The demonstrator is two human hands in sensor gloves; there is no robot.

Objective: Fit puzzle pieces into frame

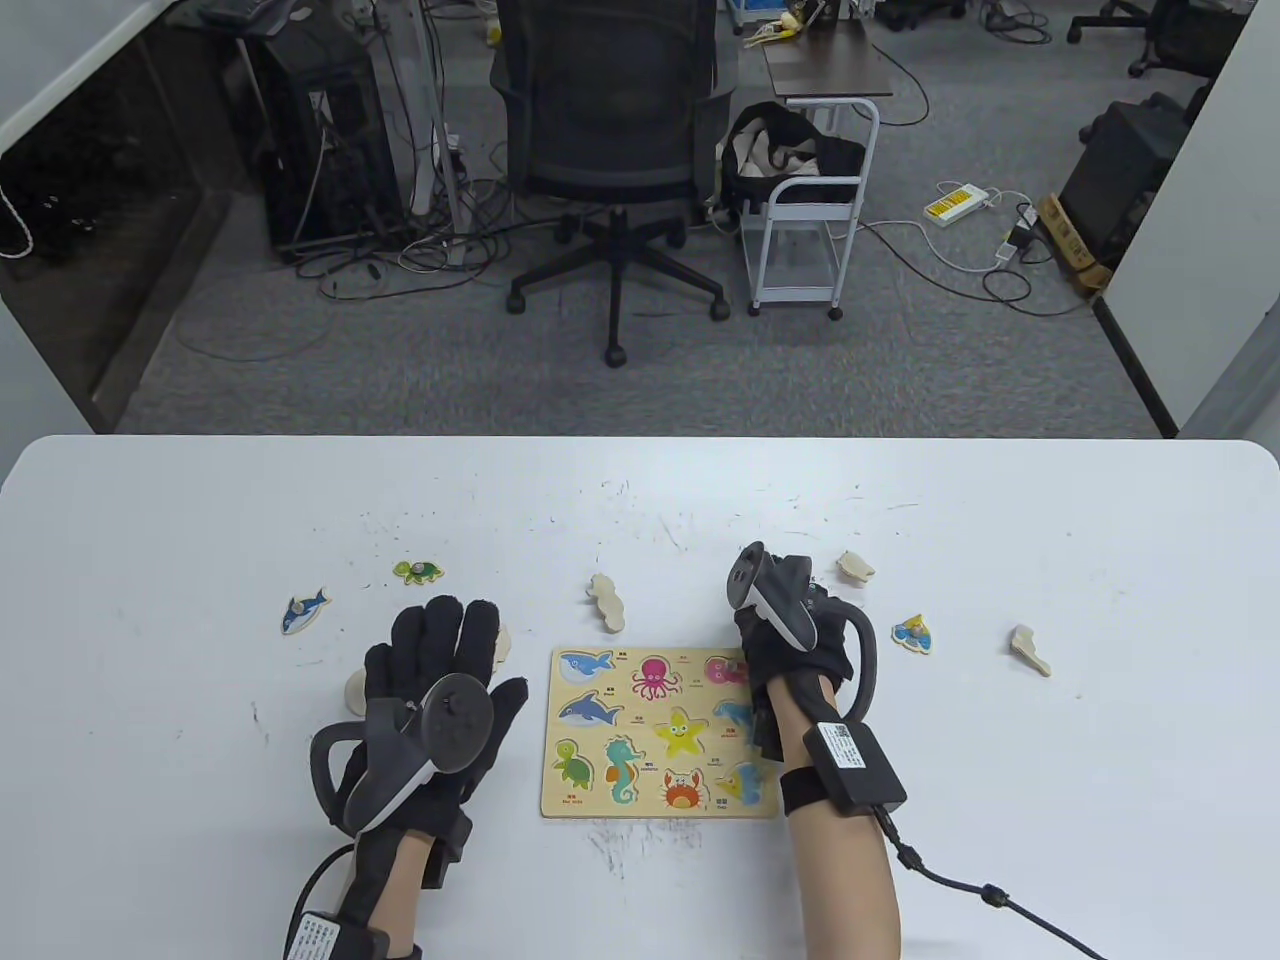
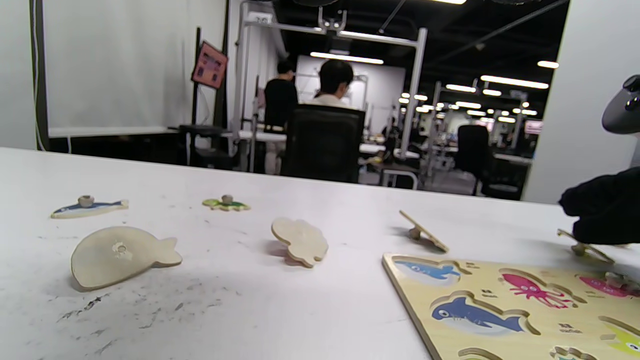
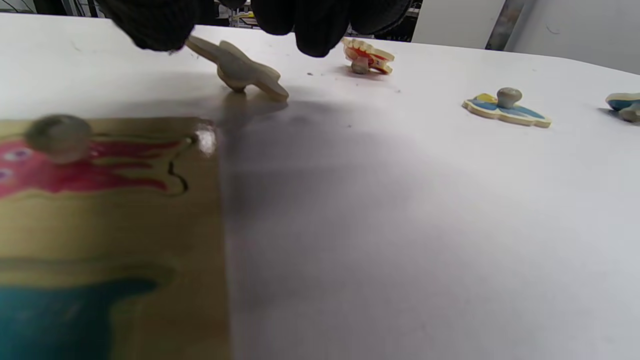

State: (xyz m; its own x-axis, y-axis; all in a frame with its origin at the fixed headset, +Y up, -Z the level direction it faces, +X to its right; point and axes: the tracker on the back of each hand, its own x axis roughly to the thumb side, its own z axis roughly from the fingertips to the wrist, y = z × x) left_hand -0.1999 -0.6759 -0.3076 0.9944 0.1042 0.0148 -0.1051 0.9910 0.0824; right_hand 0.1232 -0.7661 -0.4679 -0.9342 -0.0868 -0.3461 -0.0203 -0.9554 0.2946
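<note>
White tabletop (image 1: 640,500) was left bare beyond the loose pieces. The left hand (image 1: 430,700) was laid flat, fingers spread, holding nothing, left of the wooden frame (image 1: 660,735). At its far right corner, a face-down piece (image 3: 235,67) was touched by the right hand (image 1: 790,640); its grip could not be told.

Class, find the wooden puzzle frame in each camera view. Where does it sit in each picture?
Table view: puzzle frame lies at lower centre.
Left wrist view: lower right corner.
Right wrist view: lower left, blurred.
Shared landmark: the pink piece in its far right corner.
</note>
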